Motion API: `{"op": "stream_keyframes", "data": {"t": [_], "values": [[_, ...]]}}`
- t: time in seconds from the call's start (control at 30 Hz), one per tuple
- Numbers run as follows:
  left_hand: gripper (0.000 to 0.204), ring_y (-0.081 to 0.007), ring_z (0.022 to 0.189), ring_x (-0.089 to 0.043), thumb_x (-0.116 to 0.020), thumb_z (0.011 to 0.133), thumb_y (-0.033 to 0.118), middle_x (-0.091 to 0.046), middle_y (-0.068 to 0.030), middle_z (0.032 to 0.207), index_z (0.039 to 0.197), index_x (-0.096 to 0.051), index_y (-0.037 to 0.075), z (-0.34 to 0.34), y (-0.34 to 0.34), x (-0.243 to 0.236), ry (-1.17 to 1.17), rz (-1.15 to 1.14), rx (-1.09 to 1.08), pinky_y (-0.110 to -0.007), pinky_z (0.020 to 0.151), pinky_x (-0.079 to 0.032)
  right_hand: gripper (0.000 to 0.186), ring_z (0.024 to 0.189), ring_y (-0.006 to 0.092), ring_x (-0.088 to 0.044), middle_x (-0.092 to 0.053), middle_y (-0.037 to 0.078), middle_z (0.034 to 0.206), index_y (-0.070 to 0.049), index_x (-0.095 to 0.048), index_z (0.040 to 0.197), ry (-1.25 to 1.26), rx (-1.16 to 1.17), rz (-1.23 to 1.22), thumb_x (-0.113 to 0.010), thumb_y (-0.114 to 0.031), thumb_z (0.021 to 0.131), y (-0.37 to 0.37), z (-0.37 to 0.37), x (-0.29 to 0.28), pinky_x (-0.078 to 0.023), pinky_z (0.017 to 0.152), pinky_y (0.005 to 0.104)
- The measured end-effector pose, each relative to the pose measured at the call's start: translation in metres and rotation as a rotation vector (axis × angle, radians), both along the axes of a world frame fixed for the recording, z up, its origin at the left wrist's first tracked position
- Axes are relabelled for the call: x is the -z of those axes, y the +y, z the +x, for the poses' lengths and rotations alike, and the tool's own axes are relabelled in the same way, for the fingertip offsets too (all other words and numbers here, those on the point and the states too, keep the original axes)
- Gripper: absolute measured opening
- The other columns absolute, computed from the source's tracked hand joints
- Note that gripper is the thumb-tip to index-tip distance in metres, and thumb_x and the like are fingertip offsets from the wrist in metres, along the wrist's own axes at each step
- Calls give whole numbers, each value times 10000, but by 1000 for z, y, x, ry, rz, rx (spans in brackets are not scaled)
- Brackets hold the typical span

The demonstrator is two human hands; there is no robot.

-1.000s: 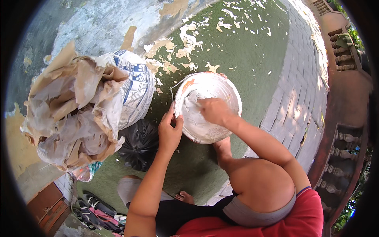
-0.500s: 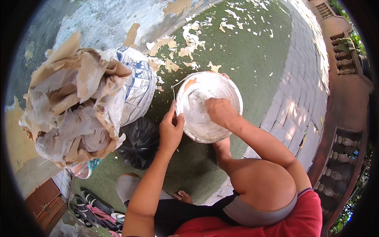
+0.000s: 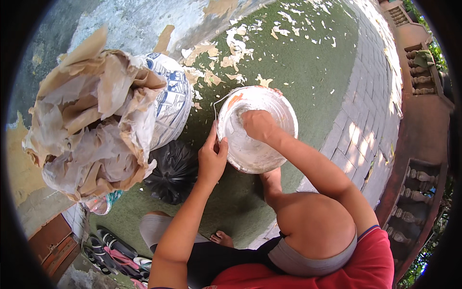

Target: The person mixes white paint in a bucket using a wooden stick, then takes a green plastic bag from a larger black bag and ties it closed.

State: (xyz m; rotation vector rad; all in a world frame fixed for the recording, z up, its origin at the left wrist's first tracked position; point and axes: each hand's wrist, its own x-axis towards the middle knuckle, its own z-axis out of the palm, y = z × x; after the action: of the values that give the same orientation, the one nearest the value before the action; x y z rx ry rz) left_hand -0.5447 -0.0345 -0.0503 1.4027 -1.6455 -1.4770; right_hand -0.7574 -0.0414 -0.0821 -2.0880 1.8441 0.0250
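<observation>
We see the right hand [image 3: 260, 126] curled, knuckles up, inside the white-smeared bucket [image 3: 267, 159]; its fingertips are hidden, so we cannot tell what, if anything, it grips. The left hand [image 3: 213, 159] sets its thumb and fingers, spread apart, against the bucket's left rim, below the wire handle [image 3: 215, 110] (we cannot tell whether it clamps). The bucket sits in front of the person, above the green floor covering [image 3: 313, 79]. Further left we note a black plastic bag [image 3: 172, 176] and an open paper sack [image 3: 171, 108]; beyond lie pale flakes [image 3: 237, 49]
</observation>
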Motion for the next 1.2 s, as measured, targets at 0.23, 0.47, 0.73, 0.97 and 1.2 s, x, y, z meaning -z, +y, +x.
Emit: {"op": "stream_keyframes", "data": {"t": [0.23, 0.47, 0.73, 0.97, 1.2], "values": [[531, -102, 635, -526, -596, 931, 130, -684, -138, 889, 1422, -449, -7, -1, 2, -3, 9, -44, -52, -277, 621, -482, 168, 825, 376, -673, -681, 201, 906, -7, -645, 879, -27, 4, 69, -576, -151, 825, 31, -11, -22, -543, 729, 441], [527, -107, 619, -530, -599, 923, 114, -676, -134, 861, 1418, -459, -2, -2, 5, 2, -6, -57, -73, -286, 609, -483, 217, 782, 422, -686, -682, 282, 835, 39, -693, 780, -17, 576, 75, -547, -121, 796, 31, -13, -26, -553, 742, 470], [525, -114, 622, -554, -595, 926, 111, -679, -147, 861, 1415, -454, -17, -1, 3, -12, -42, -19, -18, -285, 611, -490, 220, 792, 382, -696, -684, 270, 849, 32, -697, 877, -39, 122, -36, -560, -131, 824, 11, -5, -12, -558, 716, 434], [537, -55, 583, -433, -623, 916, 113, -526, -6, 653, 1417, -465, 4, -6, 6, -3, 16, -97, -89, -248, 541, -410, 117, 698, 336, -692, -686, 189, 795, -24, -647, 842, 167, 376, 74, -562, -103, 824, 22, -28, -4, -555, 633, 397], [537, -93, 582, -485, -606, 918, 105, -638, -94, 784, 1422, -454, -1, -3, 7, 7, 47, -80, -89, -270, 563, -454, 182, 846, 276, -710, -702, 132, 919, -50, -695, 930, 203, -160, 71, -562, -100, 816, 4, 2, -27, -562, 727, 379]]}}
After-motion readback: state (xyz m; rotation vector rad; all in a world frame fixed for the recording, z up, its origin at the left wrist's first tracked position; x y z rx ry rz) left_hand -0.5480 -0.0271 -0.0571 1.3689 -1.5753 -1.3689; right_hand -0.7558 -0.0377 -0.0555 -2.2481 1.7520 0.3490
